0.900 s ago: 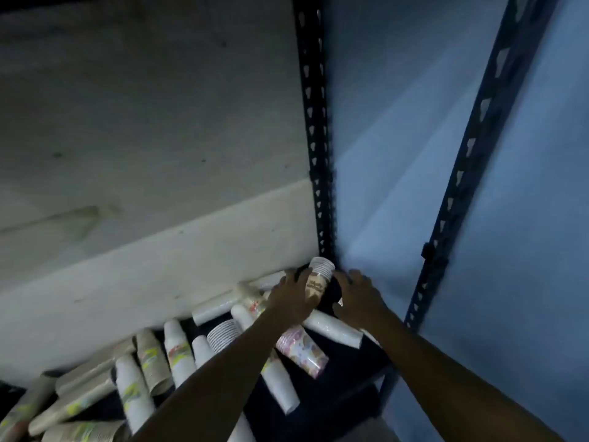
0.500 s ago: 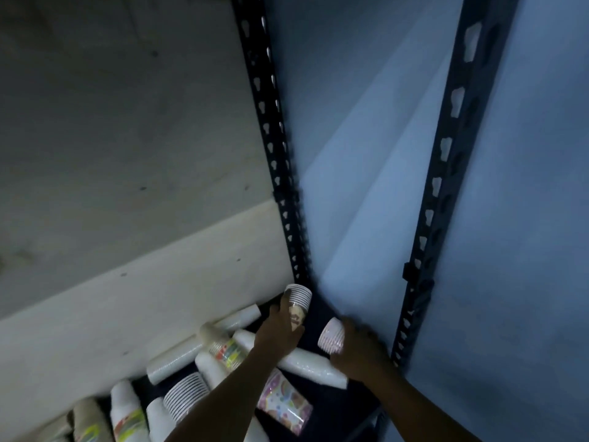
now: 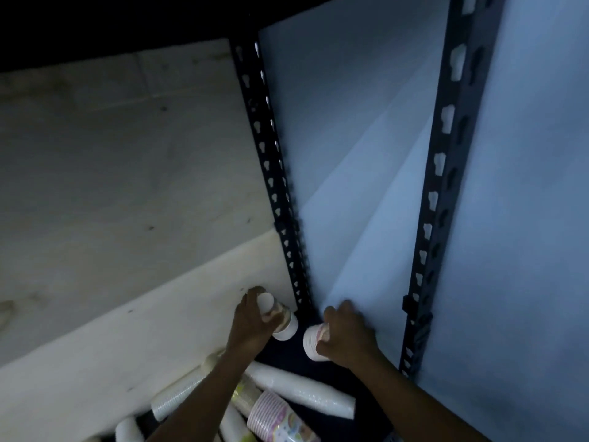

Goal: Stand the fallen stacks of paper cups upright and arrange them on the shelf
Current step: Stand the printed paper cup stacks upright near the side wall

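Both grips are busy: left grip [image 3: 251, 325] has its fingers curled round a short cup stack [image 3: 280, 319], tilted, in the back corner of the shelf [image 3: 287, 358] by the slotted post [image 3: 277, 186]. The right grip [image 3: 345, 338] clutches a second short stack [image 3: 312, 342] just beside it. Paper cups weigh basically nothing and crush easily, so I'd squeeze softly mid-stack, not at the rim. Nested cups can slide apart too, so cap the end with a finger. Plenty are lying flat nearer the front, like the long white stack [image 3: 302, 392] and the pink patterned one [image 3: 277, 416].
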